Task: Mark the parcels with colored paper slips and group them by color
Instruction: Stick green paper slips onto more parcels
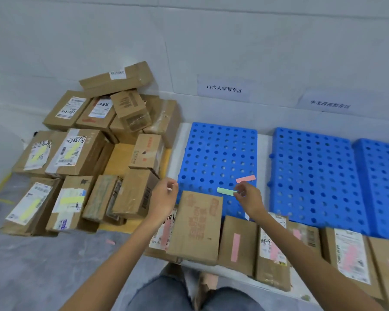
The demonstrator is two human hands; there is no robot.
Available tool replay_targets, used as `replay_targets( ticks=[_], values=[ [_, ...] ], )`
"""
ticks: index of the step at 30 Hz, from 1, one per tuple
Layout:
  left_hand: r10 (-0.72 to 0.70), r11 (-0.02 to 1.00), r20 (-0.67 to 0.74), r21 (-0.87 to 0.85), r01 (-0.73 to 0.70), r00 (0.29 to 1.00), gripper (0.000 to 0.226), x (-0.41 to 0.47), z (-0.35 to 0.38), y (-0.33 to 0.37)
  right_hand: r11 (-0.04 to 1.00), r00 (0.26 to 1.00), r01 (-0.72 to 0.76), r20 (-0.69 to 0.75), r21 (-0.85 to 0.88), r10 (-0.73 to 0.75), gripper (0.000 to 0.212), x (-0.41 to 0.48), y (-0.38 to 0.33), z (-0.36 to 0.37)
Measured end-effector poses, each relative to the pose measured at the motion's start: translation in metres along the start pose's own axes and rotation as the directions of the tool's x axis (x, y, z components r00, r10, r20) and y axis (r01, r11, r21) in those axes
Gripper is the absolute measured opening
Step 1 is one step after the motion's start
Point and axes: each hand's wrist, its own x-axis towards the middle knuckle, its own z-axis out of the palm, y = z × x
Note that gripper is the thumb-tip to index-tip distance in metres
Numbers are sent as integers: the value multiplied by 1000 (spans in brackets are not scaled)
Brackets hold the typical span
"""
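Note:
My left hand (164, 196) hovers over the near left corner of the blue pallet and pinches a small pale slip end. My right hand (247, 196) pinches the right end of a green paper slip (225, 191) above the pallet. A pink slip (245, 178) lies on the blue pallet (213, 153) just behind it. An unmarked brown parcel (197, 225) lies below my hands. Beside it sits a row of parcels with pink slips (235, 246). On the left floor, parcels with yellow slips (71, 199) lie among a heap of plain parcels (121, 113).
Two more blue perforated pallets (312, 173) stand to the right against the wall. White paper signs (225, 88) hang on the wall above them. A loose pink slip (110, 241) lies on the grey floor. My knees show at the bottom edge.

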Motion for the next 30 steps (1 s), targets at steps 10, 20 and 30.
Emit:
replay_targets(
  ticks=[10, 20, 30],
  values=[
    [11, 993, -43, -119, -16, 999, 16, 30, 23, 19, 888, 984, 80, 176, -453, 2, 19, 48, 28, 39],
    [70, 946, 104, -323, -33, 992, 17, -1, 9, 54, 882, 990, -20, 133, 471, -49, 11, -2, -52, -31],
    [176, 746, 286, -663, 62, 942, 9, -73, -34, 112, 775, 964, 138, 96, 616, -248, 12, -97, -126, -101]
  ],
)
